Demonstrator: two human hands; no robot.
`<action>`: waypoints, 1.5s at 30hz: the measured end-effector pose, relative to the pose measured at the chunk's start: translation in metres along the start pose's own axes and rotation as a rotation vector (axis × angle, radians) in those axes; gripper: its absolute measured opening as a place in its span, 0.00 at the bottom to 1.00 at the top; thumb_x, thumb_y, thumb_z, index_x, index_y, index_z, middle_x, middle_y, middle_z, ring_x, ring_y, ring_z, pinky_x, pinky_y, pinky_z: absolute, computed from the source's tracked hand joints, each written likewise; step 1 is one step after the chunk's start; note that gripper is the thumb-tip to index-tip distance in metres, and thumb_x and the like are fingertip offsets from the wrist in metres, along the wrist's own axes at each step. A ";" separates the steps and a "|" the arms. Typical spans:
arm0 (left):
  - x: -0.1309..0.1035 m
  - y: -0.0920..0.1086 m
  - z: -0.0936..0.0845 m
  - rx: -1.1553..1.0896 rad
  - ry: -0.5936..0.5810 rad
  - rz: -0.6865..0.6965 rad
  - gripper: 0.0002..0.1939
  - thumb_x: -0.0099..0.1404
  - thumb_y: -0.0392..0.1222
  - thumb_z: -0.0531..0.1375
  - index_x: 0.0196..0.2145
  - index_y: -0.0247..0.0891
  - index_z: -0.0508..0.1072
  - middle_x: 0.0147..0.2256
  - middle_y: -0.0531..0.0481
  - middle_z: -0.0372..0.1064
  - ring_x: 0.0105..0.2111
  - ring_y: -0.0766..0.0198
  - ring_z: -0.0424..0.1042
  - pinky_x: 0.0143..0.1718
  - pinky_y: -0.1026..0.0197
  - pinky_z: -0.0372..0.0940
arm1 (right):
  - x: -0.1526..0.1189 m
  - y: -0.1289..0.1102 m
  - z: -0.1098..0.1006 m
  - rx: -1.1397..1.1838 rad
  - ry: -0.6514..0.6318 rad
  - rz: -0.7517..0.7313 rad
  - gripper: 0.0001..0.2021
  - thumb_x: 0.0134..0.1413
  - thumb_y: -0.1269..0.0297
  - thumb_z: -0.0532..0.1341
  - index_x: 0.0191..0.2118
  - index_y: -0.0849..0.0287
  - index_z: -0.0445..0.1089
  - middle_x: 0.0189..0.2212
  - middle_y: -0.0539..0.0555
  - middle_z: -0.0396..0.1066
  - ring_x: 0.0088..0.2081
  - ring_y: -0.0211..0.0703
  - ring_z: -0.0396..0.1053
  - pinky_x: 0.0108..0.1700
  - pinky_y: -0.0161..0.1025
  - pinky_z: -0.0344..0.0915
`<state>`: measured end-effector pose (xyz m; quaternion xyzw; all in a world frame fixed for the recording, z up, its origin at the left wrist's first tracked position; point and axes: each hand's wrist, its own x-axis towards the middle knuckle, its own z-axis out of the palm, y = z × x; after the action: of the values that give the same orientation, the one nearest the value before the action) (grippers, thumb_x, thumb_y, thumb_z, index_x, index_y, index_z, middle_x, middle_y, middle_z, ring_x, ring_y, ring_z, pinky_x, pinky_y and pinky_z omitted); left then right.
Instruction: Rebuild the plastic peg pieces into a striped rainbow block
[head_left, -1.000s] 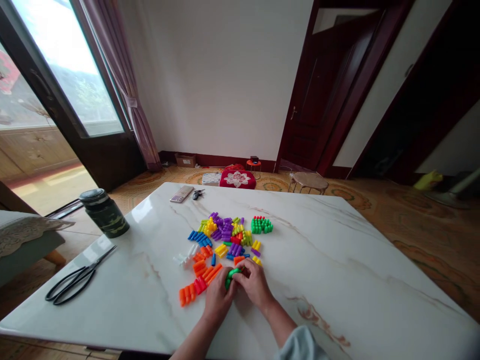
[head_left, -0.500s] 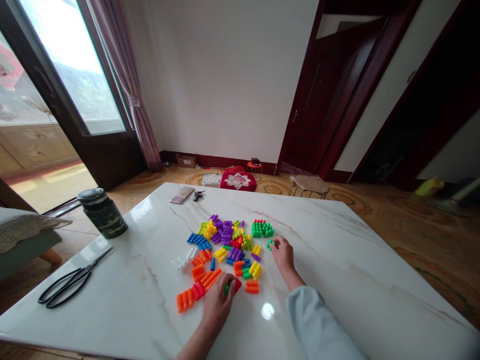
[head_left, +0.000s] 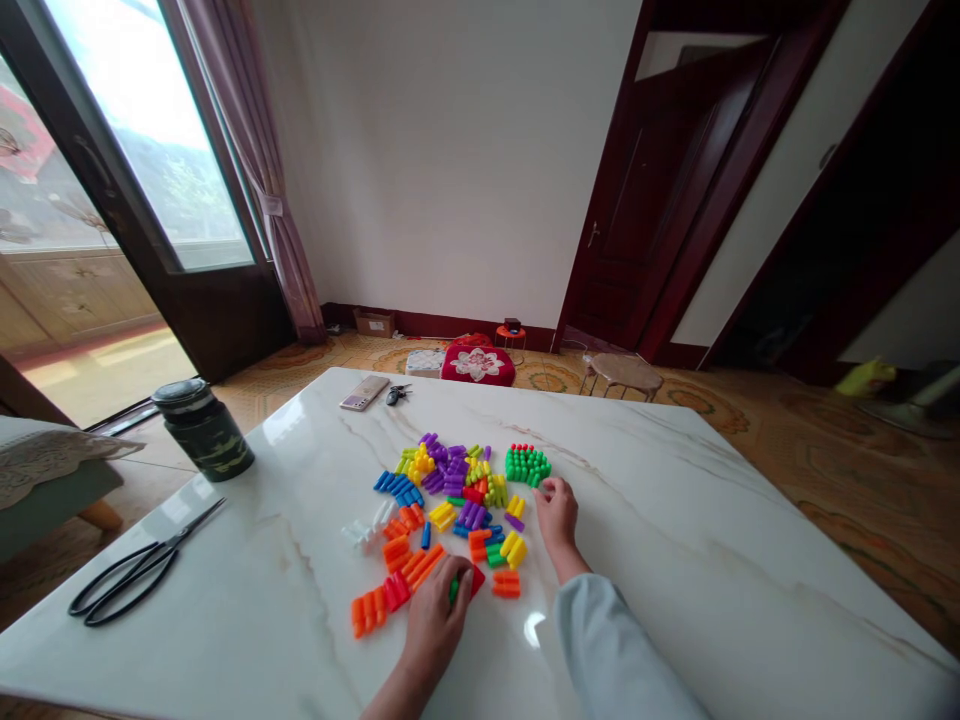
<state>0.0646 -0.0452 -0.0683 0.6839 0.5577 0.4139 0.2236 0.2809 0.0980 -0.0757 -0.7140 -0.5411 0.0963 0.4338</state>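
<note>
My left hand [head_left: 441, 605] is closed around a green plastic block [head_left: 454, 589], mostly hidden by the fingers, with a red piece [head_left: 478, 580] showing at its fingertips. To the right, my right hand [head_left: 558, 512] has its fingers pinched at the near edge of a green block cluster [head_left: 528, 464] topped with several red knobs. A green block at those fingertips meets the cluster; the fingers partly hide it. Left of that hand lie purple blocks [head_left: 472, 515], yellow blocks [head_left: 514, 549] and orange blocks [head_left: 506, 584].
Black-handled scissors [head_left: 142, 575] and a dark lidded jar [head_left: 204, 432] are on the left of the white marble-patterned table [head_left: 675, 560]. At the far edge lie a phone [head_left: 364, 393] and keys [head_left: 397, 394]. A stool [head_left: 622, 371] stands beyond the table.
My right hand has brought the green block up against the green cluster, where it was held apart before. My left hand stays almost in place with its pieces.
</note>
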 end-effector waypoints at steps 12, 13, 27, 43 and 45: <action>-0.001 0.000 0.000 -0.006 -0.041 -0.023 0.13 0.70 0.48 0.50 0.36 0.41 0.70 0.34 0.48 0.73 0.35 0.61 0.73 0.37 0.61 0.66 | 0.006 -0.001 0.009 -0.066 -0.009 0.023 0.09 0.50 0.64 0.56 0.36 0.59 0.71 0.34 0.57 0.76 0.35 0.45 0.71 0.36 0.36 0.61; -0.001 -0.001 0.000 -0.006 -0.050 -0.029 0.13 0.70 0.48 0.50 0.36 0.41 0.70 0.35 0.48 0.73 0.35 0.61 0.72 0.37 0.61 0.66 | 0.006 0.000 0.010 -0.066 -0.007 0.021 0.09 0.51 0.64 0.56 0.36 0.59 0.71 0.34 0.57 0.76 0.35 0.45 0.71 0.36 0.36 0.60; -0.002 -0.003 0.002 -0.001 -0.027 -0.030 0.11 0.69 0.47 0.51 0.36 0.42 0.70 0.35 0.49 0.73 0.35 0.61 0.72 0.37 0.61 0.66 | 0.007 0.005 0.015 0.000 0.062 -0.027 0.09 0.51 0.63 0.54 0.29 0.59 0.70 0.29 0.57 0.73 0.30 0.44 0.66 0.33 0.37 0.56; -0.003 -0.005 0.005 0.004 0.060 -0.012 0.18 0.58 0.39 0.59 0.47 0.40 0.66 0.34 0.50 0.72 0.34 0.60 0.74 0.36 0.59 0.69 | -0.105 -0.055 -0.035 0.412 -0.340 -0.303 0.08 0.56 0.65 0.55 0.37 0.57 0.72 0.36 0.54 0.71 0.34 0.40 0.69 0.37 0.36 0.67; -0.003 -0.004 0.005 -0.023 0.065 -0.015 0.21 0.56 0.38 0.58 0.49 0.40 0.66 0.37 0.49 0.73 0.35 0.59 0.74 0.38 0.58 0.69 | -0.126 -0.072 -0.040 0.434 -0.525 -0.336 0.12 0.51 0.70 0.58 0.41 0.55 0.73 0.40 0.53 0.71 0.33 0.39 0.68 0.35 0.35 0.67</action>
<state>0.0664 -0.0466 -0.0752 0.6631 0.5651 0.4407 0.2164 0.2056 -0.0280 -0.0411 -0.4578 -0.7104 0.3158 0.4313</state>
